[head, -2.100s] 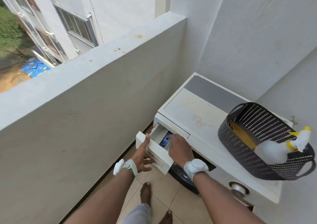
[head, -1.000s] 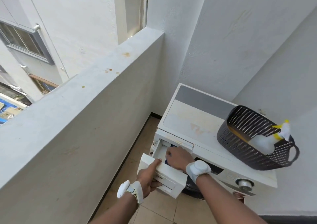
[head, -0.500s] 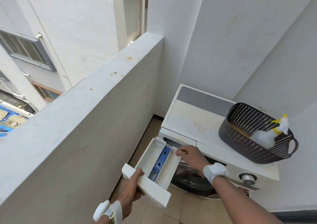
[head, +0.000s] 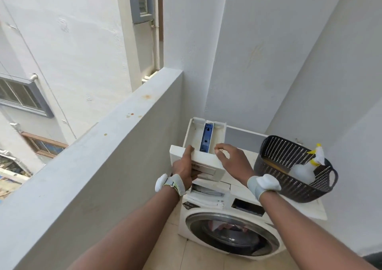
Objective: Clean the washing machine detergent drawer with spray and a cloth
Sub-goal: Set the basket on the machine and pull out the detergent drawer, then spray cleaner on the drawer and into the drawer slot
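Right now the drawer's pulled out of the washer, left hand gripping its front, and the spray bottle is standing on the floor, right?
Not quite. The head view shows the spray bottle lying in the dark basket on the washer, not on the floor. The rest holds: the left hand grips the removed drawer.

The detergent drawer I'm holding looks like matt white plastic with a glossy blue insert, and next to it on the washer there's a perforated dark plastic basket, with matt painted plaster walls behind.
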`<state>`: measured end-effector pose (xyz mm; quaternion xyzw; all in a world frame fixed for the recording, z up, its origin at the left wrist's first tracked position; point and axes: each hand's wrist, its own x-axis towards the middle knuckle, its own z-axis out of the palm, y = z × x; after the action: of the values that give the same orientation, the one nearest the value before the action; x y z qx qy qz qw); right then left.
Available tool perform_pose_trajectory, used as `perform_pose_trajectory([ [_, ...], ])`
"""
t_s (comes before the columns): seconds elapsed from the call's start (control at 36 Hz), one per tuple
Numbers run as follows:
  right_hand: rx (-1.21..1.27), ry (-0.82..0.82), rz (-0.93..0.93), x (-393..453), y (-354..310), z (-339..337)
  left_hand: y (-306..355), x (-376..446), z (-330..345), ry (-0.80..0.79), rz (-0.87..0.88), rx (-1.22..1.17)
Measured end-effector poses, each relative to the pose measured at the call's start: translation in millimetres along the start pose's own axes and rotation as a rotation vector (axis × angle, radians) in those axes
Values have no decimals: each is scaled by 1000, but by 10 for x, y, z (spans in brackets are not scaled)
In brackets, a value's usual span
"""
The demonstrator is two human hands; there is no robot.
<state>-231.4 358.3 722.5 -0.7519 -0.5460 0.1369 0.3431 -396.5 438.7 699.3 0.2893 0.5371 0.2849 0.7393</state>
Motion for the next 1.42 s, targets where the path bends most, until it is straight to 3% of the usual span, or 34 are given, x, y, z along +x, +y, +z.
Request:
perform_pose_trajectory([
  [0.19,-170,16,24,85,321,-199,70,307,556,1,-43,-12],
  [0.36,-219,360,52,326,863,-831,45,636,1220,22,-59,13],
  [0.5,-152,713,241,271,1337,-1237,-20,895,1535,23,-121,29],
  [0.56,-100,676,360,195,1537,-1306,-68,979,1604,43,-123,62],
  [0.67,-58,295,586,145,1940,-1352,-58,1122,1766,88,-98,121],
  [0.75,-90,183,681,171,2188,-1355,-95,1253,1915,79,-90,193],
  [0.92,-183,592,669,175,2267,-1344,-195,1438,1969,114,-47,225],
  [1.06,-98,517,829,104,2338,-1341,-207,1483,1926,115,-66,193],
  [1.14,98,419,997,90,2491,-1305,-188,1509,1879,94,-78,153],
  [1.19,229,466,1132,95,2567,-1321,-172,1553,1851,47,-106,129],
  [1.25,196,585,1196,64,2558,-1361,-147,1573,1812,-1,-145,117],
  [1.33,159,683,1108,26,2510,-1495,-147,1575,1799,-45,-180,116],
  [1.42,204,587,994,24,2540,-1535,-161,1564,1783,-91,-191,136],
])
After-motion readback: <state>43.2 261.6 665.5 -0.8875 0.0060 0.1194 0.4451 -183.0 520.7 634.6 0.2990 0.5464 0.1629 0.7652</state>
